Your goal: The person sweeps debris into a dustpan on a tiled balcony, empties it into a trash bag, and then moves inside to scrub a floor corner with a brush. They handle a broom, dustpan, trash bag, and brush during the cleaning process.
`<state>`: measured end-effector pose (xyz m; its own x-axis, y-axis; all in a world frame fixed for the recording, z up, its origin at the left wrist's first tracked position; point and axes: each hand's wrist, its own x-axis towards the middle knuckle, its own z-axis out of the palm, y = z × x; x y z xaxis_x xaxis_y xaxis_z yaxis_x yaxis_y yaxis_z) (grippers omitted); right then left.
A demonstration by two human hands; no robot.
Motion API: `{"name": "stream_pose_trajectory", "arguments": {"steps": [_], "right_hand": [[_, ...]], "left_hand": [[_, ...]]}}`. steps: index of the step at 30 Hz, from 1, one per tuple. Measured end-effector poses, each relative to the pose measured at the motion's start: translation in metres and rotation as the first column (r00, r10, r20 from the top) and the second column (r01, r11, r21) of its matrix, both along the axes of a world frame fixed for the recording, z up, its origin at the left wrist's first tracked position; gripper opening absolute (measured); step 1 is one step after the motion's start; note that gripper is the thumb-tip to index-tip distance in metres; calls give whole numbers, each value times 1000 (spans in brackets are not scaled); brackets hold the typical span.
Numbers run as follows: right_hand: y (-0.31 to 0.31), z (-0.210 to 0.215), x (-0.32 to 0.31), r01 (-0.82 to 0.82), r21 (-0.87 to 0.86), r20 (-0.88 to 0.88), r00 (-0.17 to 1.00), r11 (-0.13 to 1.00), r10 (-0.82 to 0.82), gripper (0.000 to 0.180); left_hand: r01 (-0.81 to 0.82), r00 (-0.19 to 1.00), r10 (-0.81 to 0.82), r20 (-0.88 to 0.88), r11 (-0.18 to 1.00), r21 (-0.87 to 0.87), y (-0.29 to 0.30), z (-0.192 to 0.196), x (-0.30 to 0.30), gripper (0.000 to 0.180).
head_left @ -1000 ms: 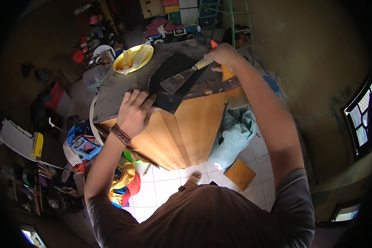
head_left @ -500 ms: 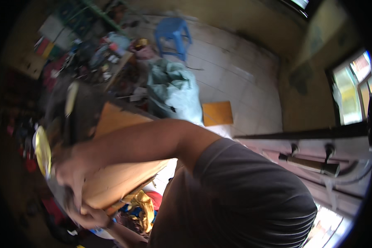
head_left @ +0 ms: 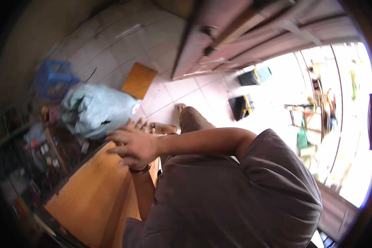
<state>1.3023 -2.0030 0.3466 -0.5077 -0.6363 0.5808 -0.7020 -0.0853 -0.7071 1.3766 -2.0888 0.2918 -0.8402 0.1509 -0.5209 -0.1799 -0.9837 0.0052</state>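
My two hands meet in front of my body, above the near corner of an orange-brown wooden tabletop (head_left: 91,186). My right hand (head_left: 134,144) lies across my left, its fingers stretched and somewhat blurred, with nothing seen in it. Behind it, the fingers of my left hand (head_left: 141,124) show spread apart; its palm is hidden. A dark bracelet (head_left: 139,169) circles the left wrist. Just beyond the hands stands a large, stuffed pale-green plastic sack (head_left: 97,107).
A blue plastic stool (head_left: 56,78) stands beyond the sack, and a square orange board (head_left: 139,80) lies on the tiled floor. Clutter (head_left: 37,149) fills the left side. Two dark bins (head_left: 240,106) stand near the bright doorway, beside a pink door (head_left: 252,39).
The view has swung to the right, bringing the doorway and bins into sight. My hands have moved from the table's far left side to its near corner, where they overlap.
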Motion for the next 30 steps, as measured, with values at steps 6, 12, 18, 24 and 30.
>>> {"name": "stream_pose_trajectory", "arguments": {"steps": [6, 12, 18, 24, 30], "right_hand": [[215, -126, 1, 303, 852, 89, 720, 427, -689, 49], [472, -174, 180, 5, 949, 313, 92, 315, -945, 49], [617, -164, 384, 168, 986, 106, -551, 15, -828, 47], [603, -163, 495, 275, 942, 175, -891, -191, -418, 41], [462, -201, 529, 233, 965, 217, -968, -124, -127, 38]], "left_hand": [[168, 872, -321, -369, 906, -390, 73, 71, -45, 87], [404, 893, -408, 192, 534, -743, 117, 19, -30, 72], [691, 366, -885, 286, 53, -721, 380, -1, -6, 54], [-16, -71, -983, 169, -168, -986, 668, 30, -29, 46], [-436, 22, -967, 255, -239, -868, 901, -62, -67, 78]]}}
